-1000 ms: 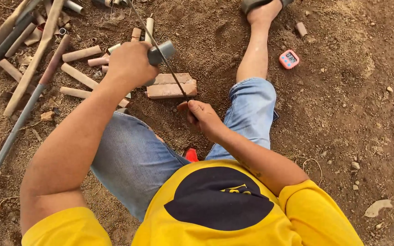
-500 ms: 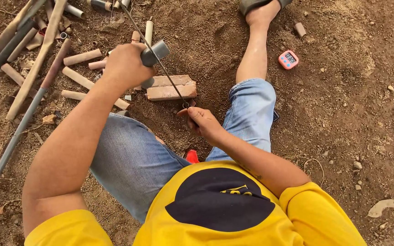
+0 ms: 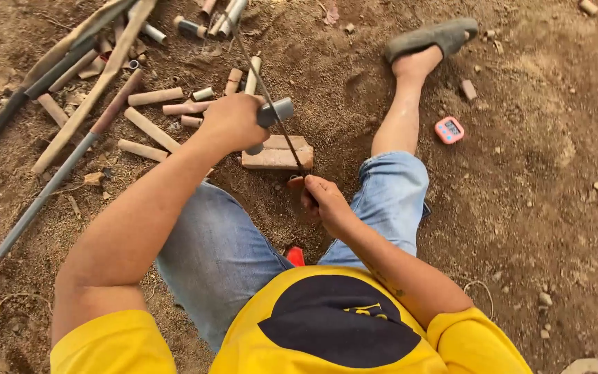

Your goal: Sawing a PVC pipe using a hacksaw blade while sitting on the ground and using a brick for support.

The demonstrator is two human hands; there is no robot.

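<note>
The left hand [image 3: 233,123] was closed tight around a short grey tube [image 3: 275,112], holding it just above a flat brick [image 3: 277,153] on the dirt. The right hand [image 3: 323,201] was curled shut on the near end of a thin saw blade [image 3: 271,104], which slanted up across the tube. Cut lengths of round, tan bamboo [image 3: 153,96] lay scattered just left of the brick.

The right hand [image 3: 327,204] hides what is perhaps the thin blade's [image 3: 271,104] handle.
</note>
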